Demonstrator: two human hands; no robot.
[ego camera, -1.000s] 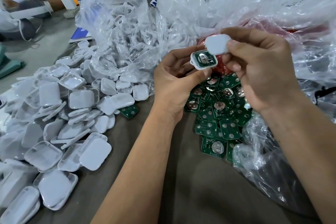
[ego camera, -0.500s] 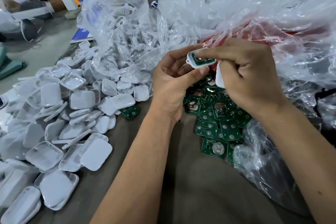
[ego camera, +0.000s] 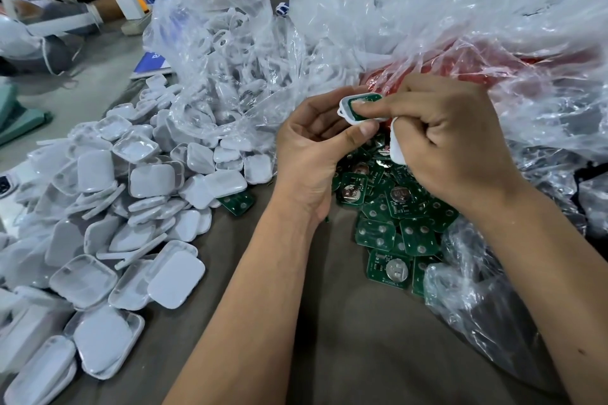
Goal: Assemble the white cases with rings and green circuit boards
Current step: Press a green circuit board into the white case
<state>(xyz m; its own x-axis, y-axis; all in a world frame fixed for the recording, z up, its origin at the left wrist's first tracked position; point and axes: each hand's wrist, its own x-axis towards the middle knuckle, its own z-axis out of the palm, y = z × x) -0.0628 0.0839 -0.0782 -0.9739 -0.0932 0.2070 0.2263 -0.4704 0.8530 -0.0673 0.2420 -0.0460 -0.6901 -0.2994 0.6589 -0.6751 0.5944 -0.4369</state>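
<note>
The left hand point(ego camera: 312, 154) cradles a white case half point(ego camera: 353, 110) by its edges, thumb curled against the near rim and fingers behind the far one, with a green circuit board point(ego camera: 368, 99) lying inside it. The right hand point(ego camera: 450, 138) presses an extended forefinger down onto the board while its other fingers curl around a second white case half point(ego camera: 396, 148), tucked against the palm. So both hands are closed on parts, just above the heap of loose boards point(ego camera: 398, 223) that lies beneath and between them on the tabletop point(ego camera: 345, 339).

The case looks like thin moulded plastic: light, fairly stiff, smooth enough to slip if pinched on its flat faces. Holding it by the rim, as the left hand does, seems the safest grip, leaving the open face clear. The board appears rigid and thin, and likely wants even pressure near its middle rather than at one corner, or it may tilt in the shell.

Spare case halves point(ego camera: 108, 217) lie piled well to the left of the left hand; a clear bag of rings point(ego camera: 230, 52) sits beyond them.
</note>
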